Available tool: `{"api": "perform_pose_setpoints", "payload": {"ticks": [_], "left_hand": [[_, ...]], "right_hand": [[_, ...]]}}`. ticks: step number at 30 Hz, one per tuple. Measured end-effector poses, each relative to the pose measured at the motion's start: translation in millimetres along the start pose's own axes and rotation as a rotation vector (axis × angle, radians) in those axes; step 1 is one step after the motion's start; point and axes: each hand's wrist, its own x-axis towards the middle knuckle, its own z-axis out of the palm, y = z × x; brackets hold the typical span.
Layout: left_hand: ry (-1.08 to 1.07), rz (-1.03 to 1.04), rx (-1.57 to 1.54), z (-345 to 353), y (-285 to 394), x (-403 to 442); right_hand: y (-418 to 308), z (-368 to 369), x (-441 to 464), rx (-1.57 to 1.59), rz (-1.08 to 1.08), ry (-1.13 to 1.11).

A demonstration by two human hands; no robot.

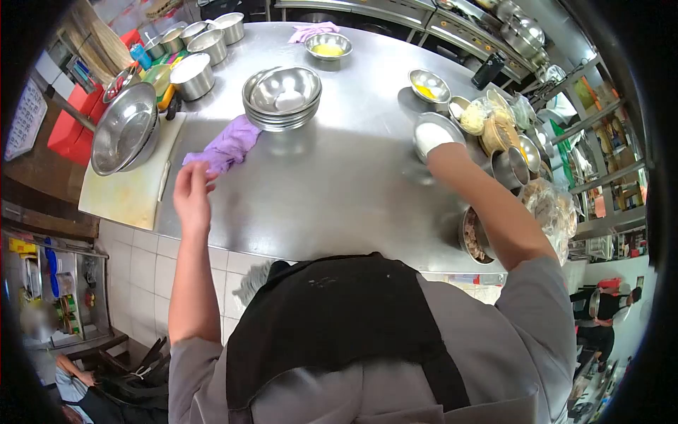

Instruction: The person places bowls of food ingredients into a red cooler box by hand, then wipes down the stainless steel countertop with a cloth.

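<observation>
My left hand (pixel 192 189) hangs over the steel table's front left part, just short of a crumpled purple cloth (pixel 229 143). Its fingers are loosely bent and apart, with nothing in them. On the right, my right hand (pixel 446 155) reaches to the near edge of a metal bowl (pixel 426 119) with white contents, perhaps powder. The back of that hand hides its fingers, so whether they grip the rim or reach inside does not show. Behind this bowl stands another metal bowl (pixel 429 86) with something yellow in it. A stack of metal bowls (pixel 282 95) sits near the table's middle.
A white cutting board (pixel 120 198) carries large metal bowls (pixel 125 131) at left. Metal pots (pixel 192 76) line the back left. Bowls and bagged food (pixel 551 212) crowd the right side, near a pot of meat-like pieces (pixel 473 237). Other people appear at both lower edges.
</observation>
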Motion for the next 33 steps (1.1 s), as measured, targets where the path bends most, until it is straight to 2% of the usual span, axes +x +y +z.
{"api": "perform_pose_setpoints", "payload": {"ticks": [3,5,7,9,11,12,15,16,21,23,25,28,30,32,33], "left_hand": [[-0.135,-0.055,0.076,56.3,14.2,31.7],[-0.148,-0.173,0.095,96.1,31.1,50.4],[-0.143,-0.259,0.174,125.1,43.3,65.8],[-0.129,-0.316,0.312,147.0,48.7,80.1],[-0.247,-0.324,0.373,147.1,8.4,121.3],[-0.322,-0.400,0.349,144.9,-6.3,141.1],[-0.322,-0.400,0.211,144.5,-8.1,145.2],[-0.276,-0.360,0.250,148.5,8.4,126.6],[-0.443,-0.244,0.392,161.4,13.8,82.0],[-0.487,-0.175,0.467,181.7,33.6,37.5],[-0.623,-0.144,0.483,200.6,42.4,5.3],[-0.670,-0.179,0.299,232.6,26.4,-31.5],[-0.722,-0.175,0.328,248.8,32.1,-51.7],[-0.655,-0.170,0.381,252.9,50.9,-67.6],[-0.590,-0.036,0.472,248.2,45.6,-57.1]], "right_hand": [[-22.9,-27.0,-52.9,0.262,-0.200,0.239],[-54.1,-45.8,-95.8,0.510,-0.292,0.360],[-79.5,-53.8,-131.6,0.529,-0.329,0.388],[-92.2,-51.3,-161.2,0.686,-0.316,0.412],[-92.4,-38.5,-184.8,0.814,-0.264,0.432],[-88.8,-29.0,-197.4,0.863,-0.221,0.442],[-75.1,-2.6,-233.8,0.959,-0.057,0.405],[-70.4,5.0,-245.5,0.983,-0.002,0.378],[-64.4,40.7,-276.4,1.144,0.154,0.296],[-65.9,46.9,-279.6,1.179,0.154,0.311],[-67.4,57.2,-277.5,1.188,0.114,0.322],[-66.9,57.6,-272.2,1.184,0.104,0.319],[-65.1,51.4,-271.8,1.187,0.127,0.283],[-64.5,59.0,-273.1,1.202,0.140,0.295],[-63.3,63.1,-274.0,1.212,0.149,0.301]]}}
